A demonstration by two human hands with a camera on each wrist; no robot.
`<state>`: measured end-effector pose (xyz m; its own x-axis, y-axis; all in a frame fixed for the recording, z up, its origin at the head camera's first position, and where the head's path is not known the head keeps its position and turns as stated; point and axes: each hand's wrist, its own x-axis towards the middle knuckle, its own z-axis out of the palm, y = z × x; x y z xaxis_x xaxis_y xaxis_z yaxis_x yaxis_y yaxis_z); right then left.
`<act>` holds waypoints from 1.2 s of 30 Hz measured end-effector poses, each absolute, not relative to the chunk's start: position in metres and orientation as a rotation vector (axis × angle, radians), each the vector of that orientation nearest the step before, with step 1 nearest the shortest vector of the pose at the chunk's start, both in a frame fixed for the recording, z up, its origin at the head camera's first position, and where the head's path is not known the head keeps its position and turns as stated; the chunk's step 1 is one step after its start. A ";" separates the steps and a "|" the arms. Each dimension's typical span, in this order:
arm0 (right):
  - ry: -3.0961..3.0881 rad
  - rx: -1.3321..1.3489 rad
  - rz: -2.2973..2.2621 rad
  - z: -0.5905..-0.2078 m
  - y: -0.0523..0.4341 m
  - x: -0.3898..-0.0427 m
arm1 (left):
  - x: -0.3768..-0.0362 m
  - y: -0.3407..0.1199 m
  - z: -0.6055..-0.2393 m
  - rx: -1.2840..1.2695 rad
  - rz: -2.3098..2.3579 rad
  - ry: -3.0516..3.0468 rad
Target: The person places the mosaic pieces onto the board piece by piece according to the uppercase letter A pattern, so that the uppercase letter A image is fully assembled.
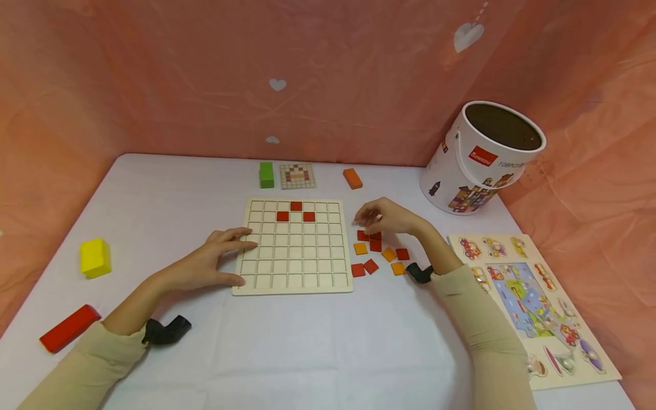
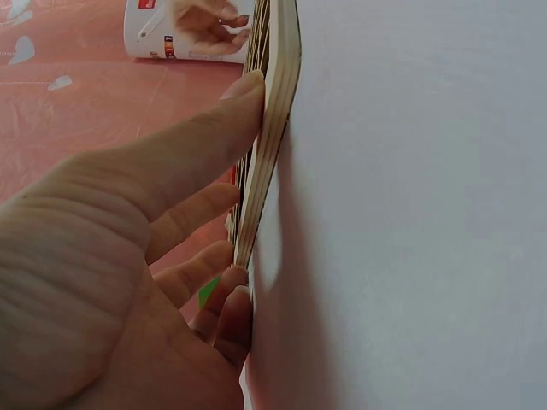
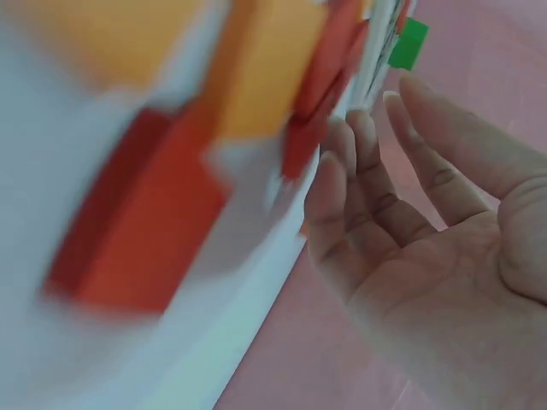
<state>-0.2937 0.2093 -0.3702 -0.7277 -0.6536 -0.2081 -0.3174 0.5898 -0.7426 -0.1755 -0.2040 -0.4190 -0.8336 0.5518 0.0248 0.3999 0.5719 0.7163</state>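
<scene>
My left hand [image 1: 207, 263] rests on the left edge of a square wooden grid board [image 1: 297, 283], thumb near the front corner and fingers farther back. The left wrist view shows the thumb and fingertips along the board's side. Three red tiles [image 1: 282, 216] sit in grid squares near the far edge. My right hand [image 1: 392, 217] is beside the board's right side, above loose red and orange tiles [image 1: 361, 249]. Its fingers are loosely bent in the right wrist view, and nothing shows between them. The hand partly covers the rearmost red tiles [image 1: 363, 235].
A small pattern card [image 1: 298, 176] lies behind the board between a green block [image 1: 266, 175] and an orange block [image 1: 352, 178]. Yellow [image 1: 95, 257] and red [image 1: 70, 328] blocks lie at left. A white bucket [image 1: 441, 171] and a picture puzzle [image 1: 574, 373] stand and lie at right.
</scene>
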 end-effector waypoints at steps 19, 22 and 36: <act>2.479 -0.731 -0.846 -0.383 0.227 -0.278 | -0.174 -0.207 -0.419 0.784 1.132 2.589; 2.493 -0.696 -0.831 -0.381 0.227 -0.277 | -0.175 -0.207 -0.419 0.790 1.134 2.587; 2.491 -0.753 -0.886 -0.379 0.227 -0.279 | -0.176 -0.204 -0.420 0.807 1.123 2.594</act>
